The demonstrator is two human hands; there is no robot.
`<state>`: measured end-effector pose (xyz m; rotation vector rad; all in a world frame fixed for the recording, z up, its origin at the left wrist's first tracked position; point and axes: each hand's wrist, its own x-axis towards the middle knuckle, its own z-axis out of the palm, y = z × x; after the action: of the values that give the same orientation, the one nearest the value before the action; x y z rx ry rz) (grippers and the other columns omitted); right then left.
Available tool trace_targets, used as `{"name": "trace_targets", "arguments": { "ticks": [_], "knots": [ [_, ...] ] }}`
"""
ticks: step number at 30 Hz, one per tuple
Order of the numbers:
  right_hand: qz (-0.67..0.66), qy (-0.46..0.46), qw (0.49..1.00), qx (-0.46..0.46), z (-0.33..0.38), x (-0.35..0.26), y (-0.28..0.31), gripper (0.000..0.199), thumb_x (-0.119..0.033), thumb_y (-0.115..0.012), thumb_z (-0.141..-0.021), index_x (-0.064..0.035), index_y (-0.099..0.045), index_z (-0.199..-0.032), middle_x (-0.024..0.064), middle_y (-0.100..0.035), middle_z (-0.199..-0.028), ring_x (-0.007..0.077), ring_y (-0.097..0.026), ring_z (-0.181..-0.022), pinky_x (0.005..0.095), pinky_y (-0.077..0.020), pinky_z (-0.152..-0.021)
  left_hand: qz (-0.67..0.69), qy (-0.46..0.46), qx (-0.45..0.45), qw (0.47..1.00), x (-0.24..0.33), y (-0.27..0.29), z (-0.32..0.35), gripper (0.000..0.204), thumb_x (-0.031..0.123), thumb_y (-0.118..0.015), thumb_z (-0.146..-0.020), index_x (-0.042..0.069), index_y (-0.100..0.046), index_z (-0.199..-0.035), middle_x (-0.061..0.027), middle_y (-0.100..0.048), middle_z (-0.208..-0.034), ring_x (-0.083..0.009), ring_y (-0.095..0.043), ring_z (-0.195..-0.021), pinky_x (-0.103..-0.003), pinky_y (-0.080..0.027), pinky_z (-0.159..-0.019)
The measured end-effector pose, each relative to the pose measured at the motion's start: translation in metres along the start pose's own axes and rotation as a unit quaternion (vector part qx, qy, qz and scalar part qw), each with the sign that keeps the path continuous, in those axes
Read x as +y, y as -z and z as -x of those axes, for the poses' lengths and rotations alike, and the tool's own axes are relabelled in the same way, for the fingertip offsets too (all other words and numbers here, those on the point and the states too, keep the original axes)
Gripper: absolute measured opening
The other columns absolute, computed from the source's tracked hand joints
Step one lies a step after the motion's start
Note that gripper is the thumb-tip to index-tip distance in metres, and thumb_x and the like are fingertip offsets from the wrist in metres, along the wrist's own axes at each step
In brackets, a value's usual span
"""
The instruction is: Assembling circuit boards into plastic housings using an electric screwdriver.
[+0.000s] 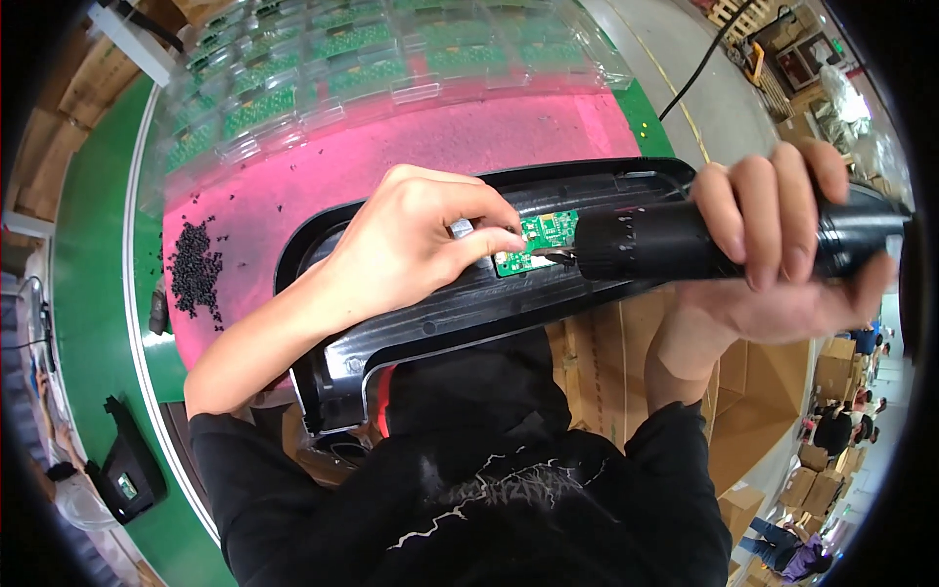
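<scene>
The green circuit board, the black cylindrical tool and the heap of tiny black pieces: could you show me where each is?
Green circuit board (544, 236), head view: the middle of its exposed face.
Black cylindrical tool (653, 241), head view: its barrel, near the board.
Heap of tiny black pieces (196, 268), head view: its middle.

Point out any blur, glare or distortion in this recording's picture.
Head view: right hand looks smeared, probably by motion, while left hand and board are clearer; head view: glare whitens the black shell's lower-left corner, and the clear trays glint; head view: fisheye bows the table's white edge, and the corners go black.
</scene>
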<state>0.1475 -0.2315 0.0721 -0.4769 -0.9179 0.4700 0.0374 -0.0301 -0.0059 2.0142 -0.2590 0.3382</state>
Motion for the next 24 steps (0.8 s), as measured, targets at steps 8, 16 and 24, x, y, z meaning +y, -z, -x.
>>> {"name": "trace_targets", "arguments": {
  "ticks": [8,16,24],
  "knots": [
    [0.1,0.084,0.99,-0.056,0.009,0.023,-0.003,0.053,-0.048,-0.076,-0.077,-0.0095,-0.049,-0.101,-0.0043,-0.056,-0.068,0.0081,-0.054,-0.055,0.0242,-0.0437,-0.058,0.02,-0.021,-0.024,0.999,0.004,0.001,0.002,0.008,0.006,-0.075,-0.081,0.001,-0.073,-0.087,-0.0101,-0.071,-0.079,-0.0203,-0.069,-0.068,-0.029,-0.053,-0.057],
    [0.106,0.088,0.986,-0.093,0.01,0.028,0.004,0.051,-0.047,-0.076,-0.078,-0.0104,-0.05,-0.101,-0.0042,-0.059,-0.068,0.0072,-0.056,-0.054,0.0227,-0.0447,-0.053,0.026,-0.029,-0.017,0.999,-0.003,-0.003,0.005,0.012,-0.003,-0.074,-0.079,-0.003,-0.071,-0.09,-0.0106,-0.069,-0.078,-0.0194,-0.066,-0.068,-0.031,-0.051,-0.061],
    [0.127,0.105,0.979,-0.118,0.01,0.023,0.012,0.049,-0.047,-0.076,-0.079,-0.0114,-0.051,-0.1,-0.0042,-0.062,-0.068,0.0063,-0.058,-0.052,0.0212,-0.0456,-0.049,0.042,0.07,-0.14,0.987,0.005,0.004,0.0,0.012,0.003,-0.072,-0.083,-0.003,-0.064,-0.091,-0.012,-0.066,-0.078,-0.0265,-0.065,-0.07,-0.032,-0.052,-0.062]
  ]
}}
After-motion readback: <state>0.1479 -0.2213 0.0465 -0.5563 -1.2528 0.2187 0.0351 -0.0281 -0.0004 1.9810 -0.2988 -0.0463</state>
